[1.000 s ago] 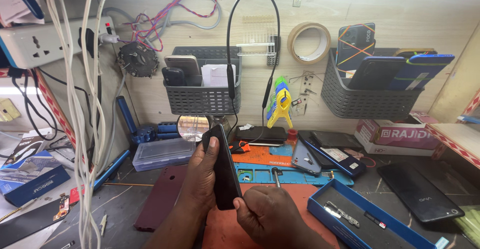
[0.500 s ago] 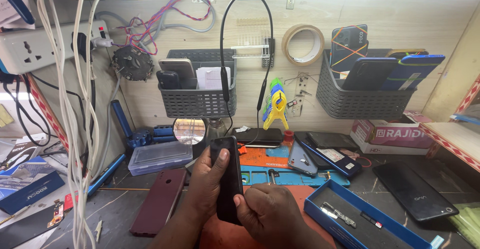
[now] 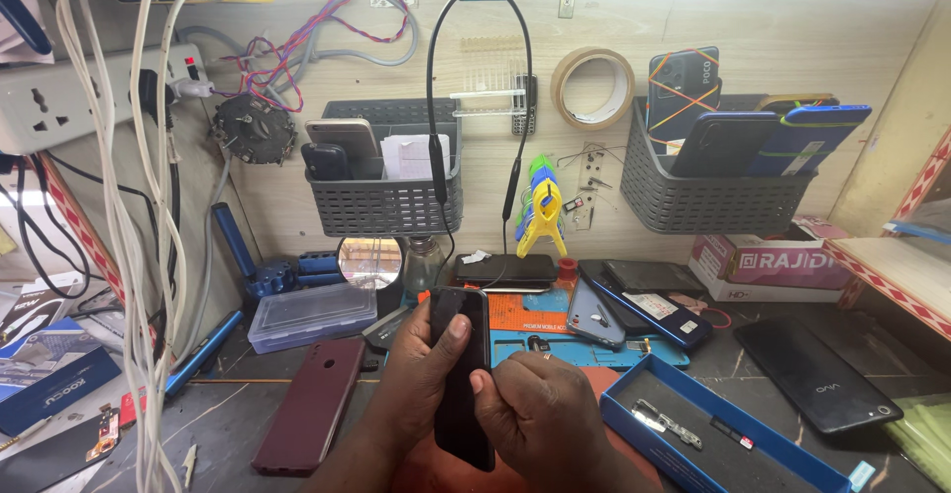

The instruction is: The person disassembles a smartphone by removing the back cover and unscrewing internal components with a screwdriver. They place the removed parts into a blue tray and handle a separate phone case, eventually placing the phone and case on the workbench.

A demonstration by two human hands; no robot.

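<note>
While both hands clasp black phone (image 3: 463,374) upright over table (image 3: 228,419): left hand (image 3: 421,379) grip wraps left edge, thumb on face; right hand (image 3: 540,419) grip pinches right edge. Maroon phone (image 3: 312,404) left of grip, blue tray (image 3: 713,429) right. Judgement: steady hold, even pressure along edge.

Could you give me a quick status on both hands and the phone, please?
Left hand grips black phone upright. Right hand on its lower right edge. Maroon phone lies left, apart; nothing obstructing.
</note>
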